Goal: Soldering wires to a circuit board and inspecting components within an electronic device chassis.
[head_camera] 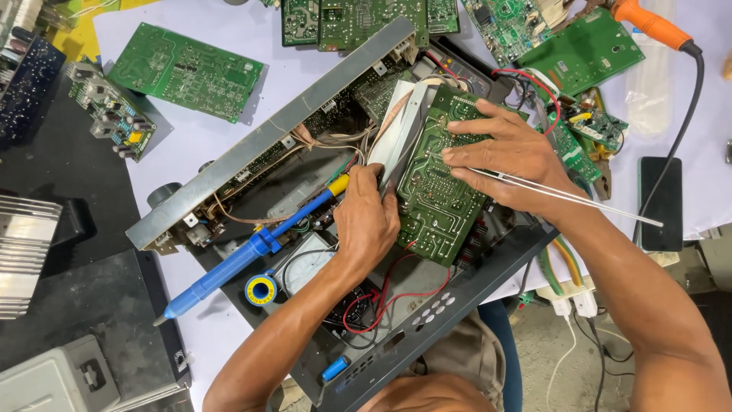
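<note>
An opened electronic device chassis lies across a white sheet, with wires and boards inside. A green circuit board is tilted up out of it, solder side toward me. My left hand grips the board's left edge and also holds a blue desoldering pump with a yellow tip, which points at the board. My right hand rests on the board's upper right and holds thin metal tweezers, their tips on the board.
Several loose green circuit boards lie at the top. An orange-handled tool with a black cord lies top right. A dark phone is at right, a solder spool beside an analog meter, and heat sinks at left.
</note>
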